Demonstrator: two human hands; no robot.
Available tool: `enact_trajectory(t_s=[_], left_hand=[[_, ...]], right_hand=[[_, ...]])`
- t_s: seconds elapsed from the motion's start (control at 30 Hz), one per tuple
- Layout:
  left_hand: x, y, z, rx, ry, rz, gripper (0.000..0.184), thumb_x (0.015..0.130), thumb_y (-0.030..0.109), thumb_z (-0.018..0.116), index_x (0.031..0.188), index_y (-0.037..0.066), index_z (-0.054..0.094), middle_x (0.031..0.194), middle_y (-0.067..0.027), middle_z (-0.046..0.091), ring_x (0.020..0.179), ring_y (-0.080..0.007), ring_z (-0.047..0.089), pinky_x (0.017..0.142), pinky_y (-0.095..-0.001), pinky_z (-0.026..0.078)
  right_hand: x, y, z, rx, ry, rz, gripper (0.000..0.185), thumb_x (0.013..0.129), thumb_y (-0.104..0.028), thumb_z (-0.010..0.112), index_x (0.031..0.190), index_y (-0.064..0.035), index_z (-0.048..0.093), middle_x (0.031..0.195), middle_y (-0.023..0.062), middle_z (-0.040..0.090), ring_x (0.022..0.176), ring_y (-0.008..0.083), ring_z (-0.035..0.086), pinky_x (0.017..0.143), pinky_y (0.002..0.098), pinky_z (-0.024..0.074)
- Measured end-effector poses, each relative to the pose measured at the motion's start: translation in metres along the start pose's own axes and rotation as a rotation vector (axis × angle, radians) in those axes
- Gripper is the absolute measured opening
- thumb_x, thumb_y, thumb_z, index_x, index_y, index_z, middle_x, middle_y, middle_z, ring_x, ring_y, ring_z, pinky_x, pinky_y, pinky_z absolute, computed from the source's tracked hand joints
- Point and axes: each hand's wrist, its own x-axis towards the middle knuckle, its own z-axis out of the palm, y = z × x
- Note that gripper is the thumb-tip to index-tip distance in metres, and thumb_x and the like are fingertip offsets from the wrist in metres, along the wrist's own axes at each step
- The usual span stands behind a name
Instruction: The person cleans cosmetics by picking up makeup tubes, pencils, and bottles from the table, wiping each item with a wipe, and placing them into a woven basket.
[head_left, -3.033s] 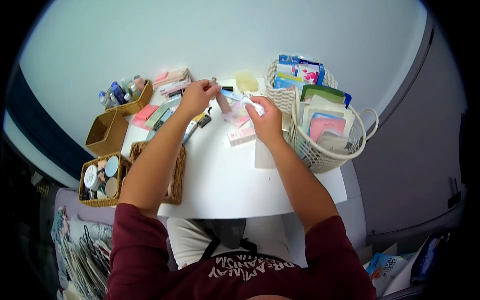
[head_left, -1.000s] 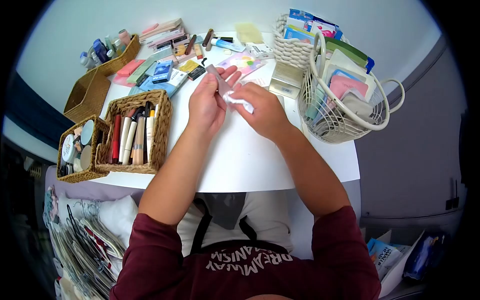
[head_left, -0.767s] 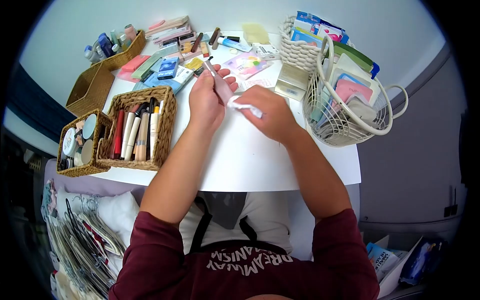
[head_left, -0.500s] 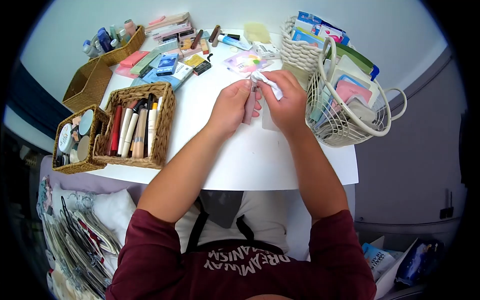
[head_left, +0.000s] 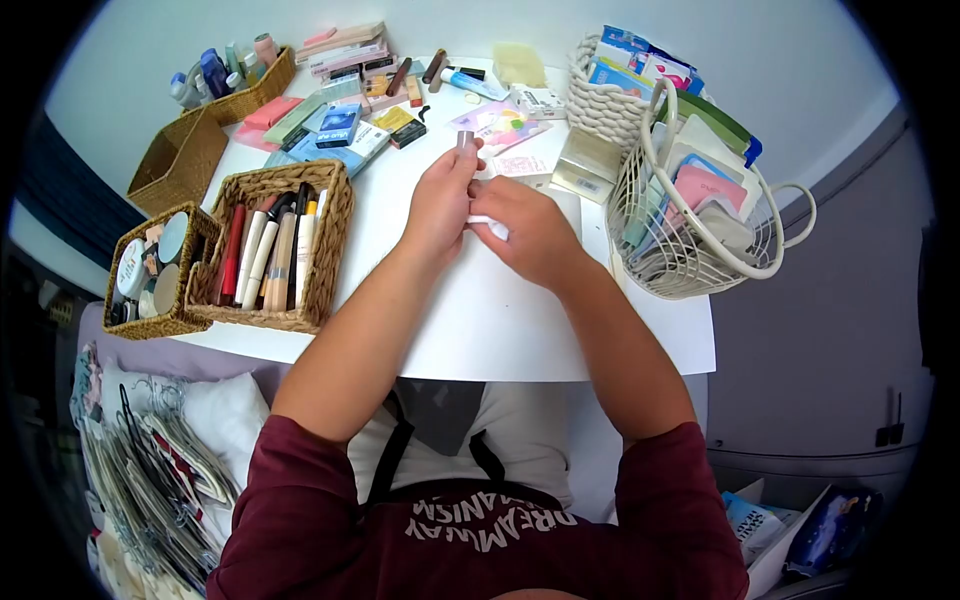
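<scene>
My left hand (head_left: 438,205) is wrapped round a slim pinkish cosmetic tube (head_left: 465,140), whose shiny end sticks up above the thumb. Most of the tube is hidden by fingers. Against it, my right hand (head_left: 532,228) is closed on a crumpled white tissue (head_left: 494,229) that shows below the knuckles. Both hands meet over the white table (head_left: 480,330). Just beyond them lie a pastel-coloured packet (head_left: 503,122) and a pale pink-printed box (head_left: 522,168). A clear-topped box (head_left: 588,163) stands to the right.
On the left, a woven basket (head_left: 338,240) holds several makeup tubes, beside a smaller basket (head_left: 160,325) of round compacts. A white wire basket (head_left: 690,230) and a white rope basket (head_left: 588,100) stand at right. Small cosmetic boxes (head_left: 338,125) are piled at the back.
The pink tube has tipped so its shiny end is raised, its lower part now hidden. My right hand has moved left and down with the tissue, uncovering boxes behind it.
</scene>
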Motion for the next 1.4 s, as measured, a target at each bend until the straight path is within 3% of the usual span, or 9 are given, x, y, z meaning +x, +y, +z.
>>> enact_trajectory(t_s=[0.17,0.37,0.6,0.7,0.83,1.0,1.13,1.23,1.4], left_hand=[[0.002,0.003,-0.004,-0.097,-0.037,-0.009,0.034,0.104,0.023,0.042,0.125,0.0,0.057,0.103,-0.0027,0.058,0.083,-0.0079,0.053,0.068,-0.0246,0.048],[-0.012,0.0,0.007,0.097,-0.316,-0.163,0.03,0.104,0.02,0.042,0.12,0.003,0.061,0.104,-0.0054,0.065,0.087,-0.0108,0.058,0.076,-0.0248,0.049],[-0.008,0.002,0.009,-0.142,-0.03,-0.048,0.034,0.105,0.025,0.044,0.121,-0.001,0.058,0.099,-0.0037,0.062,0.08,-0.0098,0.052,0.076,-0.0233,0.045],[-0.008,0.01,0.007,-0.359,0.034,-0.06,0.035,0.105,0.024,0.044,0.124,-0.002,0.056,0.104,-0.0057,0.061,0.082,-0.0091,0.048,0.075,-0.0223,0.044],[-0.002,0.012,-0.004,-0.224,0.01,0.124,0.042,0.106,0.026,0.043,0.135,-0.004,0.045,0.121,-0.0125,0.06,0.085,-0.0107,0.048,0.08,-0.0254,0.046],[-0.002,0.017,0.0,-0.213,-0.036,0.107,0.04,0.106,0.025,0.038,0.13,-0.007,0.044,0.127,-0.0187,0.057,0.108,-0.0253,0.062,0.086,-0.0324,0.053],[-0.009,0.01,0.007,0.04,-0.274,-0.004,0.042,0.105,0.034,0.041,0.122,-0.003,0.052,0.115,-0.0169,0.064,0.089,-0.024,0.069,0.074,-0.0316,0.057],[-0.025,0.017,0.01,0.322,-0.463,-0.03,0.042,0.105,0.038,0.038,0.115,0.001,0.053,0.097,-0.0133,0.068,0.059,-0.0162,0.066,0.05,-0.0233,0.049],[-0.014,0.009,0.0,0.426,-0.47,0.025,0.042,0.106,0.04,0.035,0.103,0.004,0.056,0.081,-0.0075,0.065,0.049,-0.0105,0.056,0.045,-0.0228,0.044]], right_hand=[[-0.002,0.002,-0.007,0.032,0.03,-0.018,0.021,0.076,-0.004,0.071,0.097,-0.0064,0.068,0.096,0.0103,0.064,0.089,0.0299,0.064,0.078,0.0377,0.0528],[0.003,0.006,-0.021,-0.121,0.457,0.151,0.024,0.076,-0.001,0.071,0.1,-0.0042,0.07,0.094,0.0104,0.064,0.085,0.028,0.065,0.075,0.0354,0.0528],[0.003,0.002,0.003,-0.027,0.293,0.097,0.027,0.074,0.0,0.072,0.1,-0.0055,0.069,0.089,0.0093,0.062,0.084,0.0277,0.063,0.074,0.0354,0.0519],[0.002,-0.001,0.008,0.009,0.201,0.058,0.026,0.074,-0.001,0.073,0.1,-0.0058,0.069,0.091,0.0091,0.063,0.085,0.0271,0.063,0.074,0.035,0.052],[0.0,0.0,0.005,0.046,0.043,0.06,0.022,0.076,-0.003,0.072,0.098,-0.0062,0.069,0.092,0.0082,0.063,0.084,0.0263,0.064,0.073,0.0341,0.052],[0.001,-0.002,-0.015,-0.005,0.11,0.006,0.022,0.076,-0.001,0.072,0.097,-0.0063,0.07,0.093,0.0096,0.064,0.085,0.0285,0.064,0.075,0.0367,0.0527],[0.004,0.0,-0.022,-0.086,0.462,0.078,0.023,0.077,0.0,0.072,0.1,-0.0027,0.07,0.095,0.0122,0.066,0.086,0.0268,0.066,0.076,0.0357,0.0532],[0.005,0.001,-0.023,-0.055,0.492,0.147,0.019,0.078,-0.002,0.073,0.097,-0.0011,0.07,0.093,0.0117,0.066,0.084,0.0262,0.066,0.074,0.0347,0.0529],[0.006,0.003,-0.025,0.027,0.447,0.177,0.018,0.08,-0.005,0.074,0.097,0.0005,0.07,0.093,0.0121,0.067,0.083,0.0254,0.066,0.073,0.0326,0.0523]])
